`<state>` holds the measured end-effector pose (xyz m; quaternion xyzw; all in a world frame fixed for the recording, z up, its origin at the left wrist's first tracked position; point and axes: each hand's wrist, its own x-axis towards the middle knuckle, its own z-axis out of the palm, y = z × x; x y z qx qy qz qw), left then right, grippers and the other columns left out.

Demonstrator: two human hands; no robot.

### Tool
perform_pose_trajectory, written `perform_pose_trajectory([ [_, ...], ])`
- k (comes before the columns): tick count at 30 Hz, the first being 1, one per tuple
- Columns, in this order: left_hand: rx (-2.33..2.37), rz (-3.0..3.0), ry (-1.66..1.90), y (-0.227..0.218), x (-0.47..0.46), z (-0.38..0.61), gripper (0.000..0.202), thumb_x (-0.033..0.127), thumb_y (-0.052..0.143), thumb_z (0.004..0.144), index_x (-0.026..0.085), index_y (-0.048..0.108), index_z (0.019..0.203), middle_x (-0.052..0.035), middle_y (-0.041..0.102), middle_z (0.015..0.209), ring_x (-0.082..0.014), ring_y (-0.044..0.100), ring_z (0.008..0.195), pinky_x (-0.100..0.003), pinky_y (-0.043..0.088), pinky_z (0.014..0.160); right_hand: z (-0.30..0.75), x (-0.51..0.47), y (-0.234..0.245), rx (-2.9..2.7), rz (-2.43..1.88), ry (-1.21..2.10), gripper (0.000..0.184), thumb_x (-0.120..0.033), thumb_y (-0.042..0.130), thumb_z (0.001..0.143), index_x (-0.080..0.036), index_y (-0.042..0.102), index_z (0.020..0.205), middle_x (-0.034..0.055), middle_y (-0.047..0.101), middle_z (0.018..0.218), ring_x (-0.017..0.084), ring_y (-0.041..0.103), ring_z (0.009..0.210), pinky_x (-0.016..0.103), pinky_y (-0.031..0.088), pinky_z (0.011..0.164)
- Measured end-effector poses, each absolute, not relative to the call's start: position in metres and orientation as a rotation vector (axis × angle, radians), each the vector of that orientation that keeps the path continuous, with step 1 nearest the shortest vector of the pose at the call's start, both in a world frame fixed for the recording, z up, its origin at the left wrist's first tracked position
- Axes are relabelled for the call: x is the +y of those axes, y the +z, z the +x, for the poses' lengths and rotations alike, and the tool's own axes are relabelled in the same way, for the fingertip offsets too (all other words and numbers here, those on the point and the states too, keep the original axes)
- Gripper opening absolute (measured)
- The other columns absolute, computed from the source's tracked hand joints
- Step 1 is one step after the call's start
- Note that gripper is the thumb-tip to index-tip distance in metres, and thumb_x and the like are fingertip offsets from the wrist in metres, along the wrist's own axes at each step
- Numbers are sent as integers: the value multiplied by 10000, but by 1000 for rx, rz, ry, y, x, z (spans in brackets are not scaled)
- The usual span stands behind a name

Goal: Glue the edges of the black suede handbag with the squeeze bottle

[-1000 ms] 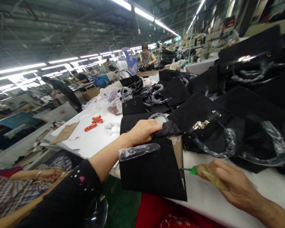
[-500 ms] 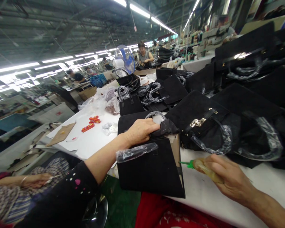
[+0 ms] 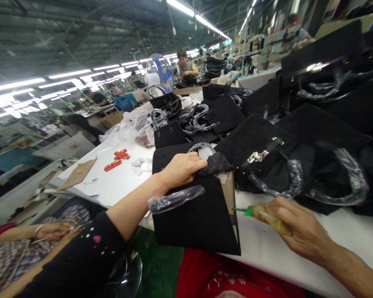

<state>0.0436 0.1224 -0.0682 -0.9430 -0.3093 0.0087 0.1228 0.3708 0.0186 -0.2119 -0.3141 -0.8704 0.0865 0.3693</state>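
Observation:
A black handbag (image 3: pixel 191 223) lies at the table's front edge, one side partly apart so that a tan inner face shows on the right. My left hand (image 3: pixel 182 169) is closed on black lining cloth (image 3: pixel 217 164) at the bag's upper part. A plastic-wrapped handle (image 3: pixel 177 199) lies across the bag below my left wrist. In my right hand (image 3: pixel 295 225) is a squeeze bottle (image 3: pixel 269 217) of yellowish stuff with a green nozzle. Its thin tip points left, at the bag's right edge; whether it touches cannot be told.
More black handbags (image 3: pixel 261 153) with plastic-wrapped handles are heaped behind and to the right. Red-orange packets (image 3: pixel 112 164), a brown sheet (image 3: pixel 77 174) and clear plastic (image 3: pixel 124 124) lie on the white table (image 3: pixel 112 188). Another person's hands (image 3: pixel 54 231) are at lower left.
The view has shifted slightly. My left hand keeps its grip on the lining, and the bottle tip stays near the bag's right edge. The neighbour's two hands now show together at lower left.

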Motion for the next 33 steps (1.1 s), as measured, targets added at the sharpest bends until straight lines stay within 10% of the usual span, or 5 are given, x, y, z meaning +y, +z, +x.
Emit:
perform_pose_trajectory([
  [33,-599,-2684,-71,-72,105,42,165,121,437,861,193,561,942,-50,701,981,-204,574,878,-300,471,678,360,-5,-214,-1898,-1245,695,339,-451,494,1005,-221,480,757,-40,477,666,123,498,571,236,395,538],
])
